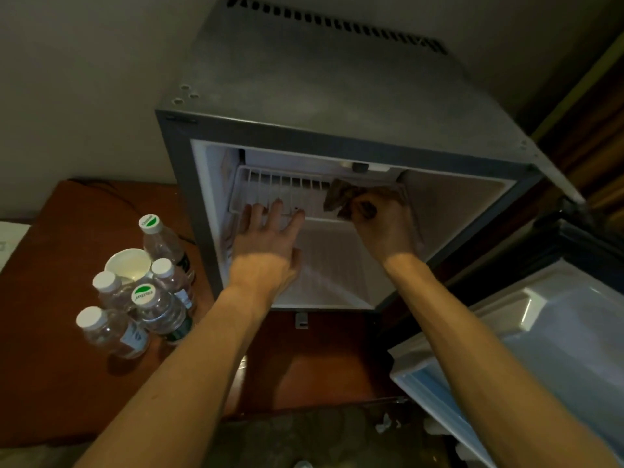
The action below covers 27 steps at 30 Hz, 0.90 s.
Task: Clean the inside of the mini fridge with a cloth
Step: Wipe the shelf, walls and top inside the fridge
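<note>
Inside mini fridge [337, 96]: right hand [378, 224] grips crumpled cloth [337, 197] on wire shelf [270, 187]; left hand [266, 238] spread flat.

Walls: from my feed, plain off-white wall [77, 79] fills ten to twelve o'clock, unlit and dull.
Floor: I see reddish-brown wooden surface [50, 231] at nine o'clock, running toward six o'clock.
Lower edge: a mottled grey-green patch [304, 437] sits at six o'clock; I cannot tell what it is.
Right side: dark wood panelling [594, 136] with a yellowish strip at two o'clock.
Light: dim and warm, I read a soft shadow along the wall near nine o'clock.
</note>
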Each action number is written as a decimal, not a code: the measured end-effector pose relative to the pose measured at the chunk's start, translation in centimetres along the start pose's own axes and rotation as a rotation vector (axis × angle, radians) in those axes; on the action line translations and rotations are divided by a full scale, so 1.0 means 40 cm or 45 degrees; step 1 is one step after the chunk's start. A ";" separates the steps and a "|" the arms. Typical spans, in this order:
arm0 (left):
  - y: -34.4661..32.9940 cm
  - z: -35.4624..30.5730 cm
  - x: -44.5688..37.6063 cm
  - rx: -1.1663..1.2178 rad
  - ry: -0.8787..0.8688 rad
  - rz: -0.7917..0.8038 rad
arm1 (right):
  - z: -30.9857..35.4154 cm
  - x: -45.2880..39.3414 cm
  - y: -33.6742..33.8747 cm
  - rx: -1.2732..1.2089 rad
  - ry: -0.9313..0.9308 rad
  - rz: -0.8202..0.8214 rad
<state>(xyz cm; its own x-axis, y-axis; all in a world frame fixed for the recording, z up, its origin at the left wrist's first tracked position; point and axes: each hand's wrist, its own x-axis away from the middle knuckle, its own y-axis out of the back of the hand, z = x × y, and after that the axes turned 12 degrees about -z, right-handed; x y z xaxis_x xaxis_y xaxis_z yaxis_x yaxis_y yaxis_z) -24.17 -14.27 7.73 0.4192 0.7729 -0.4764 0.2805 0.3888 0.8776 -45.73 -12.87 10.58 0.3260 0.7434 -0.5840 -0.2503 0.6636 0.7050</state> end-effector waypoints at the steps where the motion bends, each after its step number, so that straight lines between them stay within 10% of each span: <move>1: 0.000 -0.001 0.001 0.013 0.012 0.002 | 0.002 -0.019 -0.007 0.011 0.048 -0.011; 27: 0.013 -0.007 0.002 0.012 0.033 0.029 | -0.010 -0.016 -0.007 0.038 0.055 0.025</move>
<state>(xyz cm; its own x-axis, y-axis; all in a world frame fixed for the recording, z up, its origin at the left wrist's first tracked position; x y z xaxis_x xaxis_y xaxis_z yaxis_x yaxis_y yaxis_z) -24.22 -13.88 8.16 0.4027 0.7944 -0.4547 0.2795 0.3663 0.8875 -46.21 -13.51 10.61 0.2811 0.7596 -0.5865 -0.2290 0.6466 0.7277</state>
